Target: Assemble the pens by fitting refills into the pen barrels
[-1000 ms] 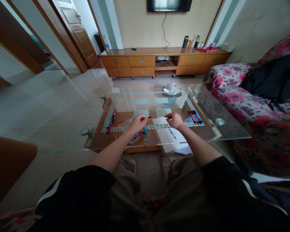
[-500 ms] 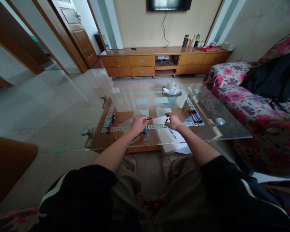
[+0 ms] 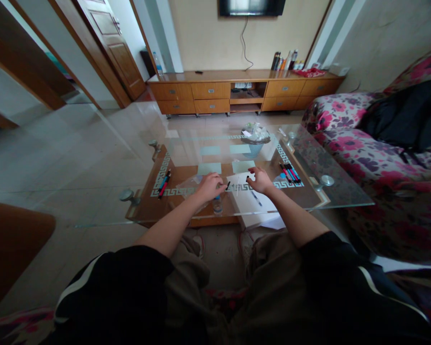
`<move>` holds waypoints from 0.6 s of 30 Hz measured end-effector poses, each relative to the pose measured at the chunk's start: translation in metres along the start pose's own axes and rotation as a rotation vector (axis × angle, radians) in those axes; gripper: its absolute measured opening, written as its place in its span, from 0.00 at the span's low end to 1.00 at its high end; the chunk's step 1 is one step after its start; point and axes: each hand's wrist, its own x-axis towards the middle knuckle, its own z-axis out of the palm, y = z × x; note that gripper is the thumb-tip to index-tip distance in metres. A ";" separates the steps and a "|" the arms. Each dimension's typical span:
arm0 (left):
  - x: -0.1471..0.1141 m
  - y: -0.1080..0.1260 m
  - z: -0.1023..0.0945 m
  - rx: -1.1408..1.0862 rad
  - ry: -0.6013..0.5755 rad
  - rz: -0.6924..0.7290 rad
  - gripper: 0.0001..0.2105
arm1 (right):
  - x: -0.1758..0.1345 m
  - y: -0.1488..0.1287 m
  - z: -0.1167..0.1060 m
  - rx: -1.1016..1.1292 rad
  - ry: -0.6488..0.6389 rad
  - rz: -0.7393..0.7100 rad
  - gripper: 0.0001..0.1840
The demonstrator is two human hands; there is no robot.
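My left hand is closed, its thumb and fingers pinching a short dark pen-like piece just above the glass table. To its right, my right hand pinches a small black cap between thumb and index finger, the other fingers curved loosely. The two held pieces are apart. Blue, pink and black marker pens lie in a group on the left of the table. More such marker pens lie side by side on the right.
Under the glass tabletop are white paper, a blue-and-white pen and a clear bottle. A filled waste basket shows beyond. A flowered sofa stands at right, a wooden TV cabinet against the wall.
My left hand has moved slightly right and nearer to me, turning its dark piece from nearly level to steeply tilted. My right hand has barely shifted and still pinches the black cap.
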 end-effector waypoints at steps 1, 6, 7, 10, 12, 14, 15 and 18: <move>0.000 -0.003 -0.003 0.011 0.023 -0.006 0.12 | 0.000 0.002 0.000 0.015 0.028 0.007 0.23; -0.004 -0.026 -0.016 0.045 0.119 -0.137 0.16 | -0.001 0.007 -0.005 0.118 0.093 0.076 0.24; -0.006 -0.031 -0.017 0.040 0.114 -0.149 0.15 | -0.001 0.006 -0.007 0.134 0.089 0.088 0.23; -0.011 -0.042 -0.017 0.001 0.101 -0.161 0.11 | -0.003 0.005 -0.012 0.141 0.092 0.115 0.20; -0.013 -0.044 -0.016 -0.007 0.089 -0.164 0.09 | -0.003 0.004 -0.015 0.113 0.103 0.145 0.20; -0.014 -0.044 -0.015 0.000 0.075 -0.170 0.09 | -0.003 0.005 -0.016 0.082 0.107 0.178 0.20; -0.013 -0.043 -0.015 0.002 0.066 -0.175 0.09 | -0.003 0.005 -0.015 0.071 0.106 0.190 0.19; -0.013 -0.042 -0.015 -0.004 0.022 -0.185 0.09 | -0.001 0.009 -0.014 0.057 0.098 0.198 0.18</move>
